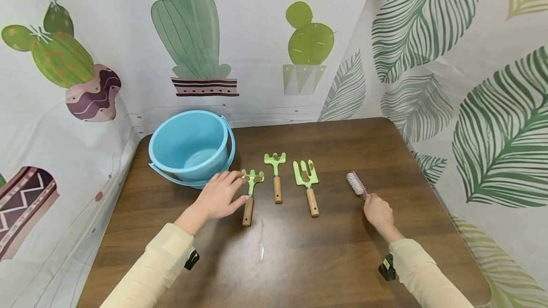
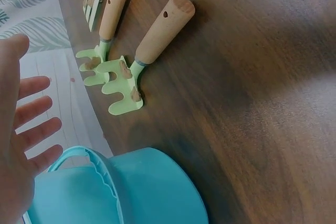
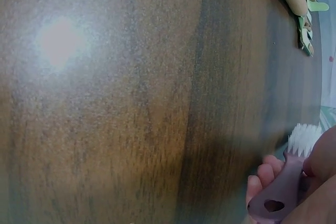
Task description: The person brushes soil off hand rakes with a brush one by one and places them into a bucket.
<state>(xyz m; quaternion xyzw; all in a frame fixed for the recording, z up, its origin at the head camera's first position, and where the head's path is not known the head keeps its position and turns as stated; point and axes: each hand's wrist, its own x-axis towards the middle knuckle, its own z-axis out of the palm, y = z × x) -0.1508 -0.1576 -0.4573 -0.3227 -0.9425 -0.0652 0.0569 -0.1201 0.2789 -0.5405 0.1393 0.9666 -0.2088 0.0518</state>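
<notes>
In my right hand (image 1: 378, 211) is a scrub brush (image 3: 276, 191) with a mauve handle and white bristles, gripped by the handle at the table's right side. My left hand (image 1: 220, 195) is spread, with nothing in it, between the blue bucket (image 1: 192, 175) and the nearest green hand rake (image 1: 251, 185). That rake has a wooden handle and brown dirt on its tines. A second dirty hand rake (image 1: 278, 189) lies to its right. Beyond it lies a green garden fork (image 1: 312, 202), also with brown dirt on its prongs.
The bucket stands at the back left of the brown wooden table (image 1: 342, 260), its handle (image 1: 233, 141) hanging down along the side. A cloth (image 1: 261, 37) printed with cacti and leaves hangs behind the table. A whitish streak (image 1: 262, 251) marks the tabletop near the front.
</notes>
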